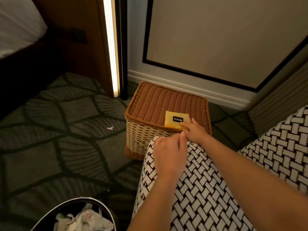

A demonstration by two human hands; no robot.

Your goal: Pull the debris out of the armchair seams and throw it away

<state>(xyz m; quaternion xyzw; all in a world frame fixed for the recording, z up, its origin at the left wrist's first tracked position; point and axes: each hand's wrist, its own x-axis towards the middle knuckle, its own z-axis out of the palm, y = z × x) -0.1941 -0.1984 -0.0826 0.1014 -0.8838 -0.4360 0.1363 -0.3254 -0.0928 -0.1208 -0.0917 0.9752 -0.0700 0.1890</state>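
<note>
The armchair's armrest (pixel 200 189), in a black-and-white woven pattern, runs from the bottom right toward the middle. My left hand (pixel 168 155) lies on its front end with the fingers bent down over the edge and the fingertips hidden. Any debris under them cannot be made out. My right hand (pixel 194 130) reaches just past the armrest's end, fingers fairly straight, and its fingertips touch the lid of a wicker basket (pixel 150 104) by the yellow label (pixel 175 120). A round black bin (pixel 50 212) holding crumpled paper sits at the bottom left.
A small white scrap (pixel 110 128) lies on the dark patterned carpet (pixel 58 139) left of the basket. The armchair's seat (pixel 275 147) is at the right. A lit vertical strip (pixel 111 47), a wall panel and a bed corner (pixel 15 25) stand behind.
</note>
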